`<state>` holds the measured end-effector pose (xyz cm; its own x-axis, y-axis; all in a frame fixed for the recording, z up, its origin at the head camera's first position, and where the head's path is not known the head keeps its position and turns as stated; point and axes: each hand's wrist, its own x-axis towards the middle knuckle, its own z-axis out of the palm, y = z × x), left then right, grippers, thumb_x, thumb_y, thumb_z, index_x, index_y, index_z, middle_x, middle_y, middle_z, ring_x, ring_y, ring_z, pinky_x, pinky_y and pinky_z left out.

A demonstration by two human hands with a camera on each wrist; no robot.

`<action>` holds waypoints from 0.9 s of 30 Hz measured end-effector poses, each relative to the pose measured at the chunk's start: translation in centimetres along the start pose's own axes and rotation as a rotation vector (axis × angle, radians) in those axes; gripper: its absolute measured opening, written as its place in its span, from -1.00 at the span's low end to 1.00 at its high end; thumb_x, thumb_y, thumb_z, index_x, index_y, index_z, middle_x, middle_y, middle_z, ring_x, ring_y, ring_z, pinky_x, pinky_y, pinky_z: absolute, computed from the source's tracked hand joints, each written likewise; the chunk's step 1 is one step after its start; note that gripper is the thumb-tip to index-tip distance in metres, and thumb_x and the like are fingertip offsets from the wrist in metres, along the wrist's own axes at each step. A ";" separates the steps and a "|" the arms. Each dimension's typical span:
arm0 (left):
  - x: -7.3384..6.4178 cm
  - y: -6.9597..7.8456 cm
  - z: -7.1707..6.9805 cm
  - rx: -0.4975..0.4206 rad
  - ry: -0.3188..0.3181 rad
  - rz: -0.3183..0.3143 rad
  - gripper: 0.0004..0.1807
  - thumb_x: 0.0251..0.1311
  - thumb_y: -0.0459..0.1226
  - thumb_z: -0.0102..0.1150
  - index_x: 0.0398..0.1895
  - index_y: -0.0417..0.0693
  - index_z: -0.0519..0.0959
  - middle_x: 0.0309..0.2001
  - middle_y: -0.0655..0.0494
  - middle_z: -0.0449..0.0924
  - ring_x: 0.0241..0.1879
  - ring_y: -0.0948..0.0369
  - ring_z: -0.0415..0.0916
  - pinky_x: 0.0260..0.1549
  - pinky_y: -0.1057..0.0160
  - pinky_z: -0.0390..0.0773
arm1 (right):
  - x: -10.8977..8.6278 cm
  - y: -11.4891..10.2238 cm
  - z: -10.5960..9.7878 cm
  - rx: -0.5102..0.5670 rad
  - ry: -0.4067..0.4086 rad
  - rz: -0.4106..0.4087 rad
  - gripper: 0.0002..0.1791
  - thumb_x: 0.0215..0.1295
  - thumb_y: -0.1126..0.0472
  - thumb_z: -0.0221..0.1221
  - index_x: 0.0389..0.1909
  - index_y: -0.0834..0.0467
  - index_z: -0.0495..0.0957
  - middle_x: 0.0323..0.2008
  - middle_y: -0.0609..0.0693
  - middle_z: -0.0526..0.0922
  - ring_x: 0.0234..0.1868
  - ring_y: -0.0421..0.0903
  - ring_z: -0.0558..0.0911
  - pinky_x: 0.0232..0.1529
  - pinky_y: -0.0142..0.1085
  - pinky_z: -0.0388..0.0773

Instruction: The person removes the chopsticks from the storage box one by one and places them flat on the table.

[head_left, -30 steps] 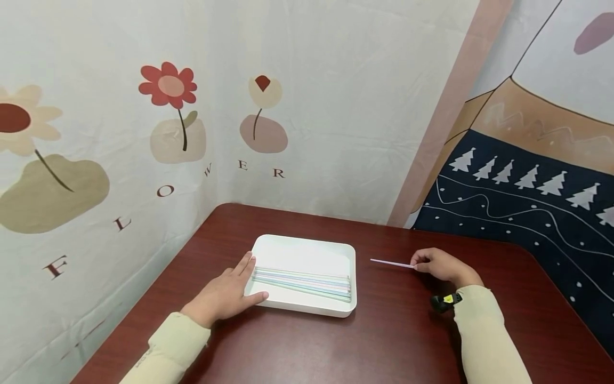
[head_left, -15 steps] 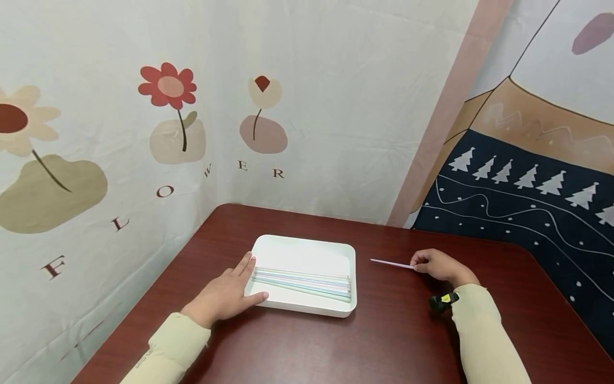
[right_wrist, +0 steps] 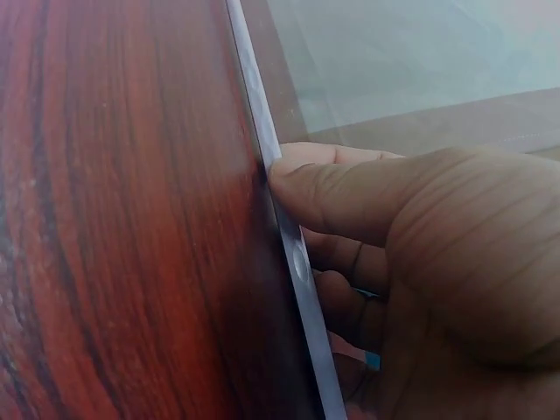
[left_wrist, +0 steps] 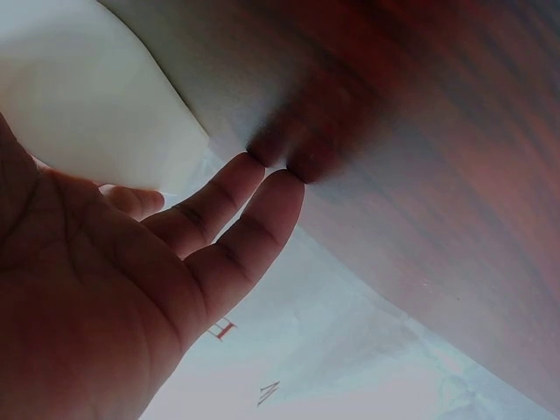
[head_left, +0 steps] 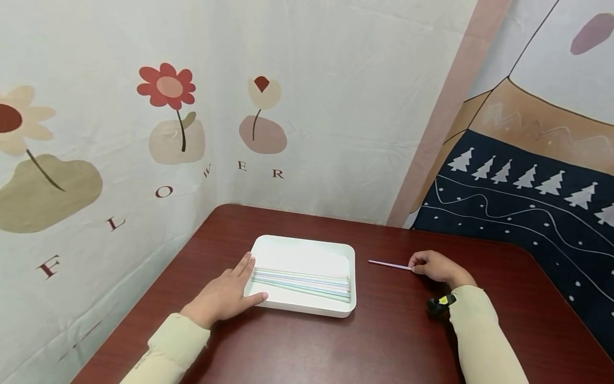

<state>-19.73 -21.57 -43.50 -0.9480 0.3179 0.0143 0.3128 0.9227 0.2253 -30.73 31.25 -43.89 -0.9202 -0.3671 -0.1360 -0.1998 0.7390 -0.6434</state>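
In the head view, my right hand pinches the near end of a thin lilac drinking straw, which points left just over the table. Thumb and fingertips meet on the straw in the right wrist view. My left hand rests against the left side of a white tray, fingers straight and thumb at its front rim. Inside the tray, several pastel straws lie side by side across the front half. The left wrist view shows the palm of the left hand and its extended fingers beside the tray wall.
The tray stands on a dark red-brown table. A pale curtain with printed flowers hangs behind and to the left. On the right is a dark blue cloth with printed trees. A black strap device sits on the right wrist.
My right hand has shifted very slightly to the left and nearer, with the straw in its fingers. The left hand and the tray stay in place.
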 end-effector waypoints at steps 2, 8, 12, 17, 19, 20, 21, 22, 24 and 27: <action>0.0 0.0 0.0 0.002 0.001 0.000 0.12 0.24 0.42 -0.11 0.52 -0.32 0.09 0.56 -0.17 -0.06 0.24 -0.37 0.33 0.13 -0.21 0.41 | 0.0 0.0 0.1 0.002 0.000 0.002 -0.90 0.34 0.39 0.17 -0.33 0.17 0.61 -0.39 0.00 0.52 -0.30 -0.02 0.42 -0.28 -0.18 0.34; 0.2 -0.1 0.2 0.006 -0.005 -0.001 0.13 0.24 0.42 -0.10 0.52 -0.34 0.08 0.56 -0.17 -0.07 0.26 -0.35 0.32 0.17 -0.21 0.38 | -0.2 0.1 0.0 0.010 -0.011 0.005 -0.92 0.34 0.37 0.18 -0.29 0.17 0.62 -0.35 0.00 0.54 -0.26 -0.01 0.42 -0.26 -0.17 0.35; 0.2 -0.2 0.3 0.005 -0.001 -0.004 0.14 0.23 0.43 -0.11 0.52 -0.33 0.08 0.56 -0.17 -0.07 0.26 -0.35 0.32 0.17 -0.21 0.38 | -0.3 0.0 -0.3 0.014 -0.010 -0.007 -0.95 0.35 0.35 0.19 -0.26 0.18 0.62 -0.35 0.00 0.56 -0.26 -0.02 0.42 -0.26 -0.17 0.36; 0.2 -0.1 0.2 0.005 0.001 -0.007 0.14 0.23 0.43 -0.11 0.52 -0.33 0.08 0.56 -0.16 -0.07 0.26 -0.34 0.32 0.17 -0.21 0.38 | -0.1 -1.0 -0.7 0.050 -0.011 -0.025 -0.92 0.34 0.33 0.20 -0.19 0.21 0.62 -0.34 0.02 0.57 -0.26 -0.02 0.43 -0.27 -0.17 0.38; 0.2 -0.1 0.2 0.007 -0.002 -0.009 0.14 0.23 0.43 -0.10 0.52 -0.33 0.08 0.56 -0.16 -0.08 0.26 -0.34 0.32 0.18 -0.20 0.37 | 0.3 -1.6 -0.7 0.044 -0.008 -0.049 -0.90 0.35 0.32 0.19 -0.17 0.22 0.62 -0.33 0.01 0.58 -0.27 -0.03 0.44 -0.27 -0.18 0.39; 0.1 -0.1 0.1 0.007 -0.003 -0.009 0.13 0.23 0.43 -0.10 0.52 -0.33 0.08 0.56 -0.16 -0.08 0.26 -0.34 0.32 0.18 -0.20 0.37 | 0.6 -2.0 -0.7 0.036 -0.002 -0.060 -0.90 0.36 0.32 0.19 -0.17 0.21 0.62 -0.33 0.00 0.58 -0.27 -0.03 0.44 -0.26 -0.18 0.40; 0.1 0.0 0.1 0.007 -0.004 -0.010 0.13 0.23 0.42 -0.10 0.52 -0.32 0.08 0.56 -0.16 -0.08 0.26 -0.34 0.32 0.17 -0.20 0.38 | 0.9 -2.4 -0.7 0.025 0.003 -0.076 -0.89 0.37 0.31 0.18 -0.16 0.22 0.62 -0.32 -0.01 0.58 -0.27 -0.04 0.45 -0.26 -0.19 0.41; 0.1 0.0 0.1 0.007 -0.006 -0.011 0.13 0.23 0.42 -0.10 0.52 -0.32 0.08 0.56 -0.16 -0.08 0.26 -0.34 0.32 0.17 -0.20 0.38 | 1.1 -2.9 -0.6 0.013 0.009 -0.087 -0.89 0.38 0.31 0.18 -0.15 0.22 0.62 -0.32 -0.02 0.58 -0.27 -0.05 0.46 -0.25 -0.19 0.42; 0.1 0.0 0.0 0.007 -0.008 -0.014 0.13 0.23 0.42 -0.09 0.52 -0.32 0.08 0.56 -0.16 -0.07 0.25 -0.33 0.33 0.16 -0.20 0.39 | 1.6 -4.1 -0.6 -0.004 0.014 -0.119 -0.88 0.39 0.31 0.17 -0.13 0.23 0.62 -0.32 -0.02 0.60 -0.26 -0.06 0.47 -0.22 -0.19 0.45; 0.1 0.1 0.0 0.008 -0.010 -0.017 0.13 0.23 0.42 -0.09 0.52 -0.32 0.08 0.56 -0.16 -0.07 0.25 -0.33 0.33 0.15 -0.20 0.39 | 2.3 -6.2 -0.3 -0.016 0.016 -0.149 -0.86 0.40 0.30 0.16 -0.11 0.22 0.62 -0.27 0.01 0.63 -0.24 -0.05 0.50 -0.18 -0.17 0.48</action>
<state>-19.80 -21.47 -43.43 -0.9525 0.3044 0.0011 0.2974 0.9296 0.2178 -31.70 25.96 -40.02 -0.8851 -0.4647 -0.0273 -0.3400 0.6855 -0.6438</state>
